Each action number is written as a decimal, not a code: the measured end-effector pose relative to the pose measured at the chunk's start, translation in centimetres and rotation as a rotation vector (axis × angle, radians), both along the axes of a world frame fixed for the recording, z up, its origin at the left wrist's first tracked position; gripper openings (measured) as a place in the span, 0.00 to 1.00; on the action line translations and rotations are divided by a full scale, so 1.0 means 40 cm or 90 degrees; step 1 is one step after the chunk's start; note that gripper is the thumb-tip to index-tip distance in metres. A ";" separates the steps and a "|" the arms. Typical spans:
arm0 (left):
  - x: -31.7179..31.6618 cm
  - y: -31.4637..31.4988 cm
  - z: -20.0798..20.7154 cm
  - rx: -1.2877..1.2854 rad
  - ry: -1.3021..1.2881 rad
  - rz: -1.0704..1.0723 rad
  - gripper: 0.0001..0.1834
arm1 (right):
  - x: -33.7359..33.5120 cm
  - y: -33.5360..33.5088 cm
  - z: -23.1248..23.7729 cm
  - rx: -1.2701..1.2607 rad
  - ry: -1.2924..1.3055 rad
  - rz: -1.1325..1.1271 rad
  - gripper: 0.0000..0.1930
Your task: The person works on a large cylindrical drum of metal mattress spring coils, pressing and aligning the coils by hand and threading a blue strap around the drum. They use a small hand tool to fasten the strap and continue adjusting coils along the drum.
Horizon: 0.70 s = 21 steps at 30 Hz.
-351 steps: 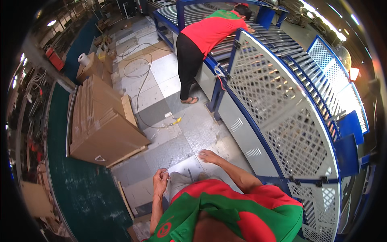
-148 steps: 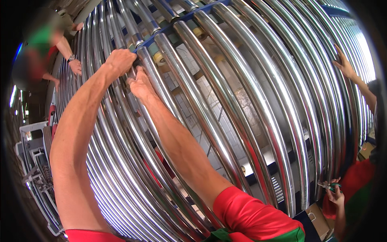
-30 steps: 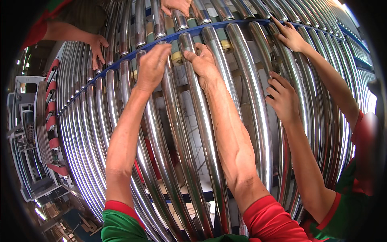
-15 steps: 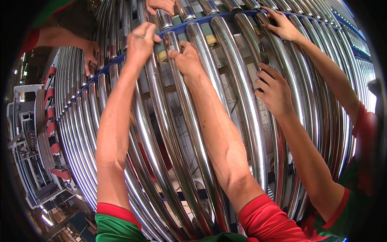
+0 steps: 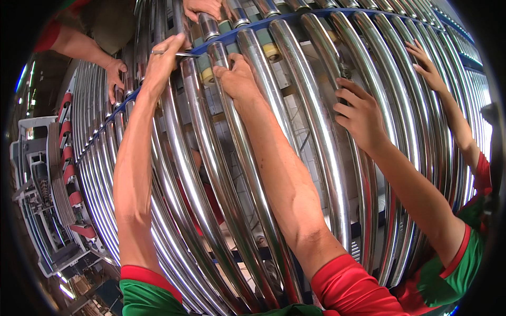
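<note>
My left hand (image 5: 162, 66) is closed around a thin metal rod-like tool (image 5: 185, 54), whose tip points right along the blue rail (image 5: 198, 50) near the roller ends. The tool's exact kind does not show. Beside it, my right hand (image 5: 238, 80) grips a shiny metal roller (image 5: 216, 51) just below its far end, thumb on the left side and fingers on the right. Green-and-yellow wheels (image 5: 271, 51) show in the gaps under the rollers close to both hands.
At right, a co-worker's hand (image 5: 361, 113) holds a dark tool (image 5: 344, 69) among the rollers; another hand (image 5: 426, 66) rests farther right. Across the rail, another person's hands (image 5: 203, 7) touch the rollers. A machine frame with red parts (image 5: 67, 155) stands at left.
My left hand has moved left with the tool, which now shows more plainly. My right hand stays on its roller. The co-worker's far hand at right has shifted right and down.
</note>
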<state>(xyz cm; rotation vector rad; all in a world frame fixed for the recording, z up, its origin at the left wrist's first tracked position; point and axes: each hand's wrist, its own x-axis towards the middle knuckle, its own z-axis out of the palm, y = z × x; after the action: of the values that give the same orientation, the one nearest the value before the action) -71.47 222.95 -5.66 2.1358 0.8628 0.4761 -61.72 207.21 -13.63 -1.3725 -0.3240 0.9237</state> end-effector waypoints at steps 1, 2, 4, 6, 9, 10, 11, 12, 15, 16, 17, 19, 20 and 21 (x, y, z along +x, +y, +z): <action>-0.017 -0.013 0.011 0.027 0.004 0.023 0.20 | 0.000 -0.002 0.001 0.006 -0.001 -0.006 0.34; -0.036 -0.022 0.026 0.057 0.086 0.034 0.18 | 0.001 -0.004 0.002 -0.001 0.001 -0.003 0.34; -0.063 -0.053 0.031 0.009 0.058 0.013 0.17 | 0.003 -0.007 0.005 -0.009 0.005 0.006 0.35; -0.082 -0.079 0.042 -0.060 0.035 0.043 0.14 | 0.003 -0.007 0.008 -0.016 0.006 0.015 0.35; -0.073 -0.113 0.063 -0.133 -0.116 -0.003 0.14 | 0.003 -0.004 0.012 -0.011 -0.009 0.005 0.36; -0.061 -0.120 0.075 -0.134 -0.113 -0.042 0.16 | 0.001 -0.004 0.013 -0.001 -0.022 -0.009 0.36; -0.045 -0.129 0.082 -0.114 -0.089 -0.100 0.16 | 0.000 -0.003 0.015 -0.019 -0.013 -0.012 0.37; -0.023 -0.136 0.088 -0.087 -0.071 -0.141 0.17 | -0.002 -0.005 0.016 0.017 -0.026 -0.010 0.37; 0.043 -0.148 0.079 0.003 0.072 -0.216 0.15 | 0.001 -0.013 0.012 0.004 -0.049 -0.011 0.38; 0.056 -0.147 0.075 0.131 0.125 -0.229 0.14 | -0.001 -0.011 0.014 -0.012 -0.073 -0.025 0.38; 0.065 -0.145 0.070 0.251 0.176 -0.252 0.12 | -0.001 -0.012 0.014 -0.033 -0.090 -0.024 0.38; 0.065 -0.137 0.057 0.356 0.135 -0.322 0.11 | -0.001 -0.011 0.017 -0.032 -0.080 -0.021 0.38; 0.059 -0.133 0.050 0.409 0.117 -0.356 0.11 | -0.001 -0.010 0.017 -0.034 -0.080 -0.020 0.38; 0.052 -0.128 0.043 0.411 0.111 -0.362 0.10 | -0.001 -0.010 0.018 -0.048 -0.075 -0.016 0.38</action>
<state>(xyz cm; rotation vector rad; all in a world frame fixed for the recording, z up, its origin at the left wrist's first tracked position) -69.40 217.84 -3.94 2.9053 0.1465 0.2905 -61.77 206.83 -12.93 -1.5013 -0.3630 0.8427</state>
